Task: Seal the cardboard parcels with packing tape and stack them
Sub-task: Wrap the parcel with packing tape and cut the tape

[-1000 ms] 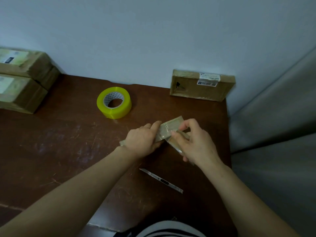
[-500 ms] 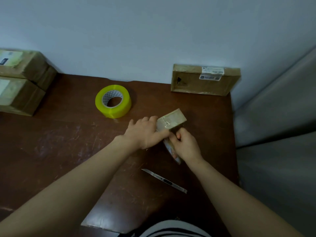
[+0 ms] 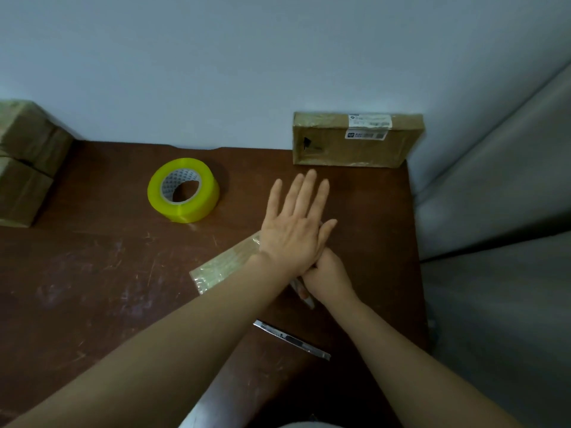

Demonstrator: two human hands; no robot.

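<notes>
The left hand (image 3: 293, 230) has let go of its half-second-old grip: its fingers, then wrapped round the small parcel (image 3: 225, 264), are now straight and spread, with the palm laid flat over the parcel's far end and the fingertips reaching past it. The small parcel, which was tipped up between both hands, now lies low on the counter (image 3: 92, 288), to the right of the tape roll (image 3: 183, 189) and nearer the person, its glossy taped left end showing beside the left wrist. The right hand (image 3: 327, 276) stays curled, tucked partly under the edge of the left palm, gripping the parcel's near right end, a pale sliver of which shows below its knuckles. The yellow tape roll lies where it was. The knife (image 3: 290, 339) lies where it did, right of the roll and much closer to the person, just below the right hand. Right of the roll and farther back, a flat parcel (image 3: 355, 143) stands against the wall (image 3: 216, 72); far left of the roll, two stacked parcels (image 3: 24, 168) sit at the counter's edge.
</notes>
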